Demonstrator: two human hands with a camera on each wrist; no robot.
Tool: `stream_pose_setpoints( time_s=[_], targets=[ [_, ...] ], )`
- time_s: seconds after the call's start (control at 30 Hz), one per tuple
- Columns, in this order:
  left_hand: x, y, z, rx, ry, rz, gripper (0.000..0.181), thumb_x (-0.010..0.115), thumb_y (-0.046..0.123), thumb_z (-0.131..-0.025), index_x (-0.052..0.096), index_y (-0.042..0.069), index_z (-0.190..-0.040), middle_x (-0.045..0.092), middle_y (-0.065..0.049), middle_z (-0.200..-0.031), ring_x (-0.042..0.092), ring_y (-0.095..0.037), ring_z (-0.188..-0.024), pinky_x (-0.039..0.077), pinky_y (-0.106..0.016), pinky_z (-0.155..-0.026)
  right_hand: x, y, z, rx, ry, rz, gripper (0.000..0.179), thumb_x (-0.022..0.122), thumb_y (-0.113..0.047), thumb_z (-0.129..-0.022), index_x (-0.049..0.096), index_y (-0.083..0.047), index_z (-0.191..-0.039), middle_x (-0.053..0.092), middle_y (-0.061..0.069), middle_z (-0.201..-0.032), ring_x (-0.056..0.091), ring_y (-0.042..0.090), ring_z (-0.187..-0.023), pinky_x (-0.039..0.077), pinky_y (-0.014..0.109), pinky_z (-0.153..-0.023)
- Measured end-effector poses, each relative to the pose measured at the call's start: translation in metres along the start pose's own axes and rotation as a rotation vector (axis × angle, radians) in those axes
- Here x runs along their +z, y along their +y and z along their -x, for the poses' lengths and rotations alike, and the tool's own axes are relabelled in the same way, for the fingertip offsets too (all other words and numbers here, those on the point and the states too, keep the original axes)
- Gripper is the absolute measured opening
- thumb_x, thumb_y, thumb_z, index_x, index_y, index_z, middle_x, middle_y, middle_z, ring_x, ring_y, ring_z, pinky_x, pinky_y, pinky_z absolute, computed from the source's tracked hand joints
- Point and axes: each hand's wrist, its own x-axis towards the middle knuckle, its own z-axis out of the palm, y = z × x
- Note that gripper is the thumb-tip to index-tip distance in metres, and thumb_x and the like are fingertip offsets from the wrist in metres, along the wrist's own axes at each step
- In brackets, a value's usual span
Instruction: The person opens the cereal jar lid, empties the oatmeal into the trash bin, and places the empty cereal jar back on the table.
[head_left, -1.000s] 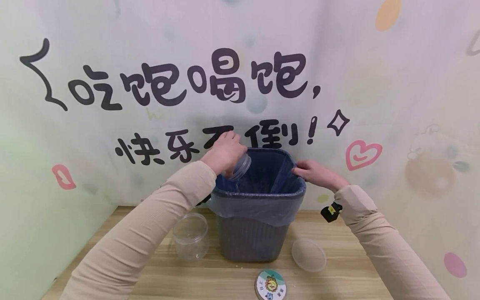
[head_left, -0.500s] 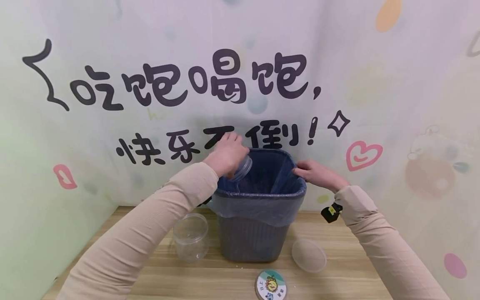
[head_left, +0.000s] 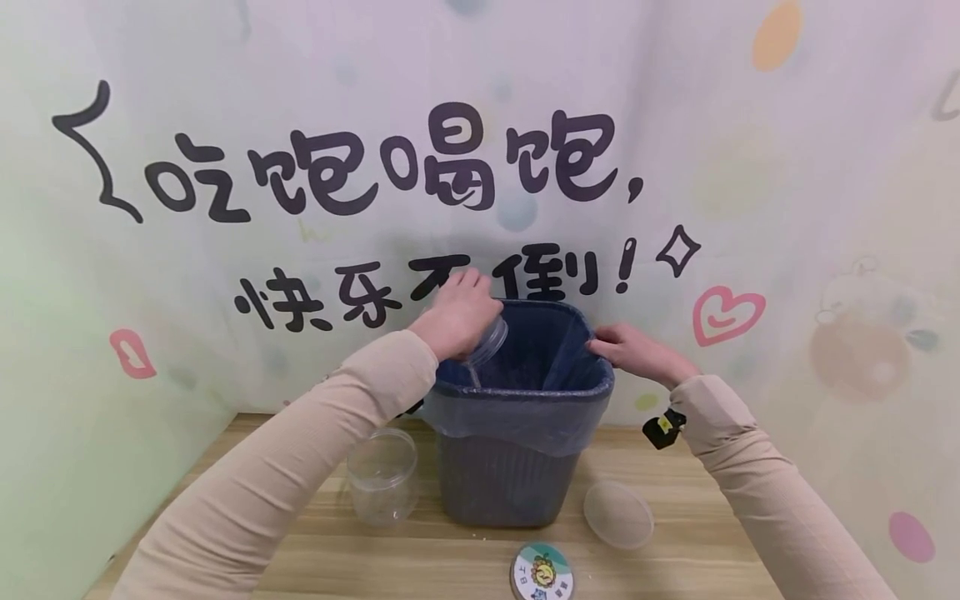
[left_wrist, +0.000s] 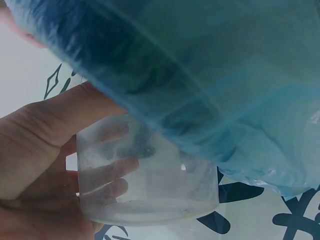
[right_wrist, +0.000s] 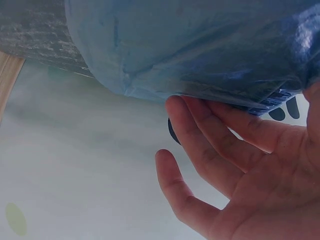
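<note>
My left hand (head_left: pixel 457 315) grips a clear plastic jar (head_left: pixel 491 342), tipped with its mouth down into the bin over the left rim. In the left wrist view the thumb and fingers wrap the jar's wall (left_wrist: pixel 150 175), and the liner hides its mouth end. A thin pale streak hangs below the mouth in the head view. The grey trash bin (head_left: pixel 510 492) stands upright, lined with a blue plastic bag (head_left: pixel 525 425) folded over its rim. My right hand (head_left: pixel 633 352) holds the bin's right rim, thumb over the edge; its fingers (right_wrist: pixel 200 140) are below the liner outside.
A second clear jar (head_left: pixel 382 492), uncovered, stands on the wooden table (head_left: pixel 435 571) left of the bin. A clear round lid (head_left: pixel 618 515) lies to its right. In front lies a round disc with a flower print (head_left: pixel 542 572). A printed cloth (head_left: pixel 720 150) hangs close behind.
My left hand and the tilted jar have shifted slightly right and down at the bin's mouth. The right hand keeps its place on the rim.
</note>
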Motion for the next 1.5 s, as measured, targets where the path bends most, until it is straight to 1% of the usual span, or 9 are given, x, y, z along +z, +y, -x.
stream_pose_setpoints(
  time_s=[0.33, 0.43, 0.6, 0.83, 0.93, 1.07, 1.17, 1.27, 1.5],
  targets=[
    [0.0, -0.003, 0.003, 0.003, 0.042, 0.008, 0.048, 0.073, 0.015, -0.079, 0.063, 0.017, -0.125, 0.048, -0.013, -0.12, 0.038, -0.029, -0.112, 0.028, -0.04, -0.103, 0.0, -0.002, 0.001, 0.008, -0.002, -0.016, 0.03, 0.045, -0.016, -0.101, 0.061, 0.008, -0.109, 0.063, 0.009, -0.095, 0.058, 0.021, -0.085, 0.05, 0.037, -0.081],
    [0.001, -0.002, 0.004, 0.012, 0.098, 0.005, 0.039, 0.066, 0.012, -0.085, 0.064, 0.017, -0.124, 0.049, -0.014, -0.122, 0.039, -0.03, -0.114, 0.029, -0.041, -0.102, 0.001, -0.003, 0.001, 0.005, 0.0, -0.021, 0.03, 0.046, -0.016, -0.101, 0.061, 0.009, -0.109, 0.064, 0.009, -0.096, 0.058, 0.021, -0.085, 0.05, 0.037, -0.081],
    [0.001, 0.003, 0.003, 0.025, 0.201, -0.024, 0.029, 0.063, 0.01, -0.089, 0.069, 0.018, -0.117, 0.051, -0.013, -0.121, 0.042, -0.029, -0.114, 0.031, -0.039, -0.102, 0.001, -0.003, 0.001, 0.004, 0.0, -0.024, 0.03, 0.046, -0.016, -0.101, 0.061, 0.009, -0.11, 0.063, 0.008, -0.096, 0.058, 0.02, -0.085, 0.05, 0.037, -0.08],
    [-0.001, 0.009, 0.002, 0.038, 0.253, -0.076, 0.027, 0.063, 0.011, -0.091, 0.07, 0.018, -0.116, 0.053, -0.012, -0.122, 0.042, -0.029, -0.117, 0.028, -0.039, -0.106, 0.0, -0.001, 0.001, 0.006, -0.002, -0.007, 0.031, 0.045, -0.017, -0.102, 0.06, 0.009, -0.11, 0.064, 0.01, -0.097, 0.058, 0.022, -0.086, 0.05, 0.039, -0.081],
    [-0.001, 0.012, 0.001, 0.047, 0.31, -0.129, 0.025, 0.057, 0.007, -0.094, 0.072, 0.019, -0.11, 0.055, -0.009, -0.117, 0.043, -0.027, -0.112, 0.029, -0.037, -0.104, 0.0, 0.0, 0.001, 0.01, -0.001, -0.007, 0.031, 0.045, -0.017, -0.102, 0.06, 0.009, -0.111, 0.064, 0.011, -0.097, 0.059, 0.022, -0.087, 0.05, 0.04, -0.082],
    [0.001, 0.017, -0.001, 0.056, 0.408, -0.217, 0.032, 0.047, 0.004, -0.098, 0.074, 0.021, -0.097, 0.056, -0.005, -0.111, 0.044, -0.023, -0.105, 0.032, -0.033, -0.1, 0.0, -0.001, 0.001, 0.009, -0.001, -0.017, 0.03, 0.045, -0.016, -0.101, 0.06, 0.009, -0.108, 0.063, 0.009, -0.094, 0.058, 0.02, -0.085, 0.05, 0.039, -0.082],
    [0.002, 0.019, -0.002, 0.05, 0.425, -0.269, 0.035, 0.043, 0.004, -0.099, 0.074, 0.021, -0.098, 0.056, -0.004, -0.117, 0.044, -0.023, -0.109, 0.031, -0.032, -0.101, 0.0, -0.002, 0.001, 0.002, -0.001, -0.024, 0.028, 0.045, -0.015, -0.101, 0.06, 0.009, -0.106, 0.062, 0.008, -0.091, 0.057, 0.019, -0.083, 0.05, 0.038, -0.081],
    [0.001, 0.021, -0.002, 0.051, 0.401, -0.318, 0.037, 0.042, 0.004, -0.1, 0.073, 0.024, -0.103, 0.055, -0.003, -0.123, 0.043, -0.023, -0.115, 0.029, -0.032, -0.103, 0.0, -0.002, 0.0, -0.001, 0.002, -0.029, 0.028, 0.046, -0.014, -0.101, 0.06, 0.009, -0.106, 0.062, 0.007, -0.092, 0.058, 0.018, -0.084, 0.05, 0.038, -0.081],
    [-0.001, 0.017, 0.0, 0.101, 0.394, -0.351, 0.037, 0.042, 0.004, -0.1, 0.073, 0.024, -0.104, 0.055, -0.004, -0.122, 0.044, -0.024, -0.113, 0.03, -0.032, -0.103, 0.0, -0.003, 0.001, -0.006, 0.005, -0.046, 0.028, 0.046, -0.014, -0.101, 0.06, 0.01, -0.107, 0.063, 0.007, -0.092, 0.057, 0.017, -0.083, 0.05, 0.035, -0.08]
  ],
)
